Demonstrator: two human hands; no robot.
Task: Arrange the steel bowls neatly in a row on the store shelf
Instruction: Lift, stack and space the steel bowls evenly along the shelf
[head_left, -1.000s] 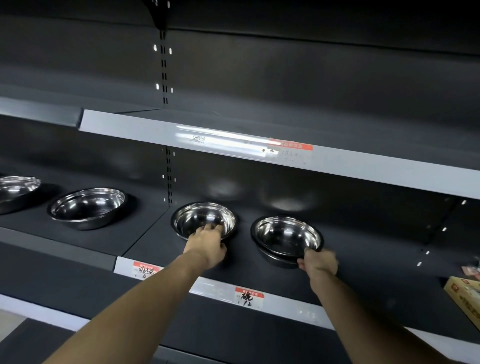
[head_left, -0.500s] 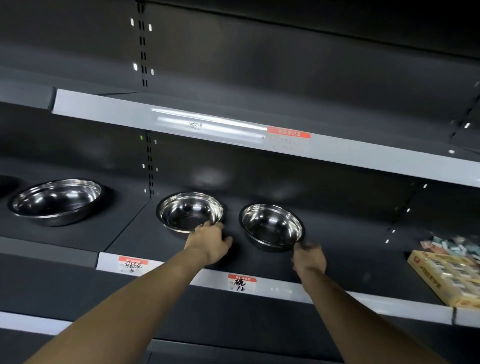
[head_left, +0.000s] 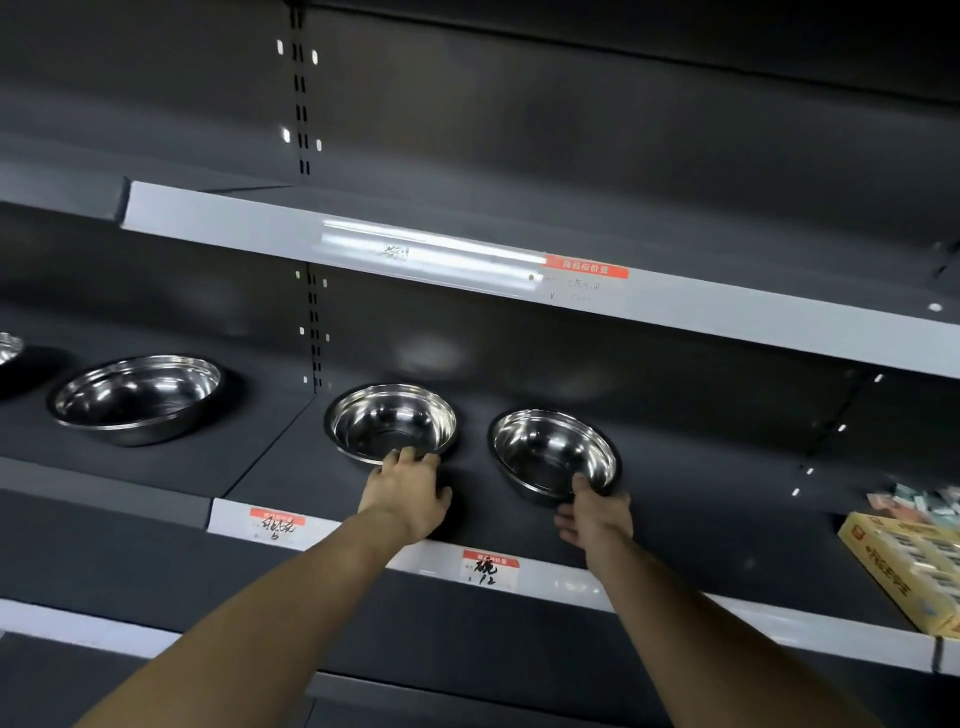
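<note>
Two small steel bowls stand side by side on the dark shelf (head_left: 701, 499). My left hand (head_left: 408, 491) rests at the near rim of the left bowl (head_left: 390, 421), fingertips touching its edge. My right hand (head_left: 595, 512) pinches the near rim of the right bowl (head_left: 553, 449), thumb over the edge, and this bowl tilts toward me. A larger steel bowl (head_left: 136, 396) sits on the neighbouring shelf section to the left. The rim of another bowl (head_left: 8, 347) shows at the far left edge.
A yellow box (head_left: 906, 566) lies at the shelf's right end with small packets (head_left: 919, 503) behind it. Price labels (head_left: 488, 567) sit on the white front rail. Another shelf (head_left: 727, 317) overhangs closely above. Bare shelf lies between the right bowl and the box.
My right hand has come up from the shelf and taken hold of the right bowl's rim, tilting it. The left hand stays at the left bowl. The view shifted slightly.
</note>
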